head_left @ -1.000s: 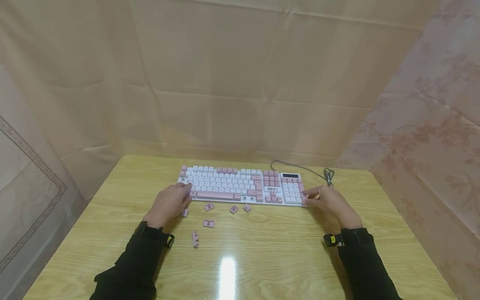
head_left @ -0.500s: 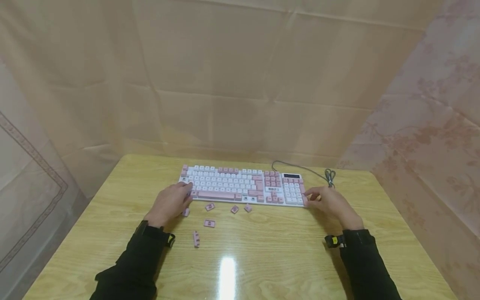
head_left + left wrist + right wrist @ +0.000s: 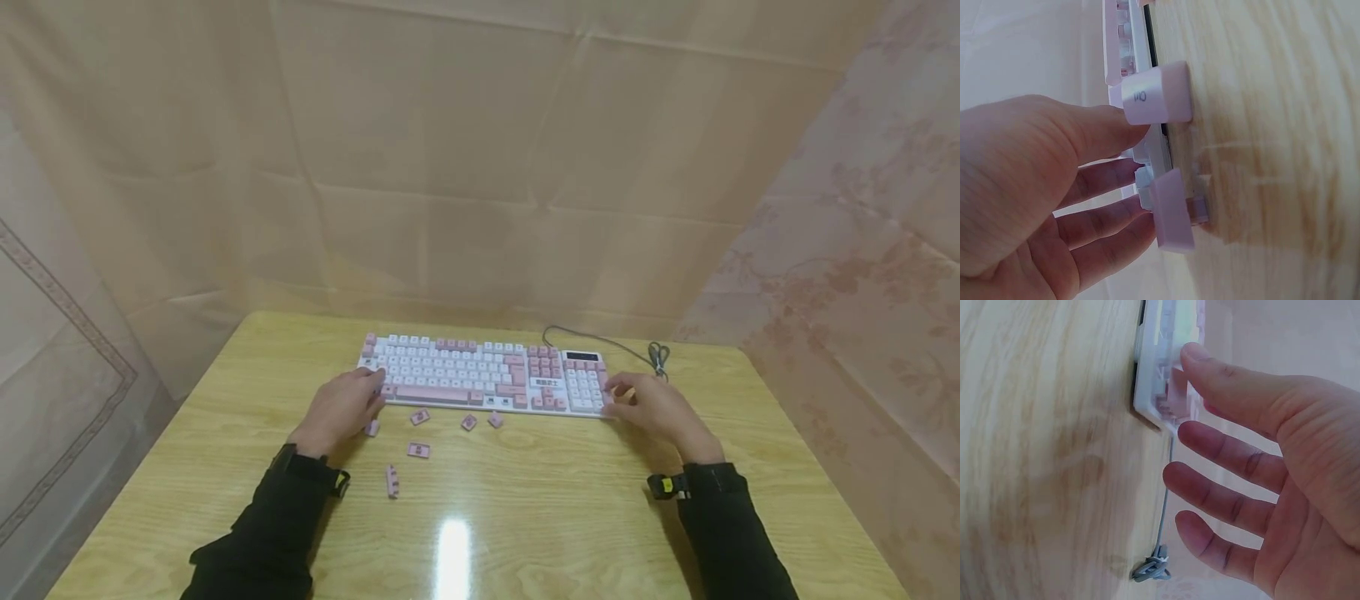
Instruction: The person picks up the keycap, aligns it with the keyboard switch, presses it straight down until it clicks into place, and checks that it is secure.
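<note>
A white and pink keyboard point(image 3: 450, 367) lies near the back of the table. At its left end my left hand point(image 3: 341, 408) grips the corner, thumb along the front and the other fingers around the side. Beside that hand, the left wrist view shows a pink keycap point(image 3: 1157, 95) near the thumb and another loose keycap point(image 3: 1172, 212) by the fingers. My right hand point(image 3: 656, 408) is at the right end, by the number pad. In the right wrist view its thumb overlaps the keyboard's corner point(image 3: 1166, 394), while the other fingers extend loosely, spread apart.
Several loose pink keycaps lie in front of the keyboard, including a wide keycap point(image 3: 418, 450) and one on its side point(image 3: 392, 482). A thin cable point(image 3: 592, 335) runs behind to a tied bundle point(image 3: 658, 357) at the right. A beige cloth point(image 3: 450, 167) hangs behind the table point(image 3: 555, 517).
My right thumb and forefinger have spread slightly apart at the keyboard's right end. My left hand keeps its place, and the loose keycaps lie as before.
</note>
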`<state>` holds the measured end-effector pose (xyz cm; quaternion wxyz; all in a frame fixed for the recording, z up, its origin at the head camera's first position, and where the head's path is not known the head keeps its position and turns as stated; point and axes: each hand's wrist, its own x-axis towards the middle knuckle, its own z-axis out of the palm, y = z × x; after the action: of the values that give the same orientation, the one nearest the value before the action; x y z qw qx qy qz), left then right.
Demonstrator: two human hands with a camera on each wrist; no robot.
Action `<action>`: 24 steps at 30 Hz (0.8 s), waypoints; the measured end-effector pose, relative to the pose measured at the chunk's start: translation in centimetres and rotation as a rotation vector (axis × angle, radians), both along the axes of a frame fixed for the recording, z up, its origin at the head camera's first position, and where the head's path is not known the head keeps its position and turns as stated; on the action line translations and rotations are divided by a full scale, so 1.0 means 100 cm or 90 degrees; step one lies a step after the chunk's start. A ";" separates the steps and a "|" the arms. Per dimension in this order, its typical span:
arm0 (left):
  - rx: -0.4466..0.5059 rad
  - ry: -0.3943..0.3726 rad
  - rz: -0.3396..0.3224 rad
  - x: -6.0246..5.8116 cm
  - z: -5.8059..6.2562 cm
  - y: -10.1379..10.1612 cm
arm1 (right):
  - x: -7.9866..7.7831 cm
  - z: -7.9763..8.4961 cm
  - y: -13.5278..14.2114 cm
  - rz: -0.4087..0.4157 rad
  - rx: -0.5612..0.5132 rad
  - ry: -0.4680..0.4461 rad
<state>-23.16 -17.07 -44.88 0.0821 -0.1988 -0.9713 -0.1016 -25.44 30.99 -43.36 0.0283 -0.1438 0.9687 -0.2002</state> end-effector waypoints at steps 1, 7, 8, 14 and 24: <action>0.001 0.002 -0.001 0.000 0.000 -0.001 | 0.000 0.001 -0.001 0.000 -0.001 0.006; 0.005 0.015 -0.006 -0.001 -0.001 -0.004 | -0.002 0.003 -0.010 0.034 -0.015 0.056; 0.005 0.016 -0.006 -0.001 -0.001 -0.004 | -0.003 0.003 -0.011 0.040 -0.015 0.064; 0.008 0.022 -0.008 -0.001 -0.003 -0.005 | -0.006 -0.001 -0.016 0.087 -0.026 0.102; 0.011 0.014 -0.011 -0.002 -0.002 -0.002 | 0.000 0.010 -0.057 0.259 -0.091 0.200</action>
<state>-23.36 -17.24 -45.05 0.0935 -0.2075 -0.9677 -0.1083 -25.42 25.27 -42.36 -0.0930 -0.3663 0.8959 -0.2336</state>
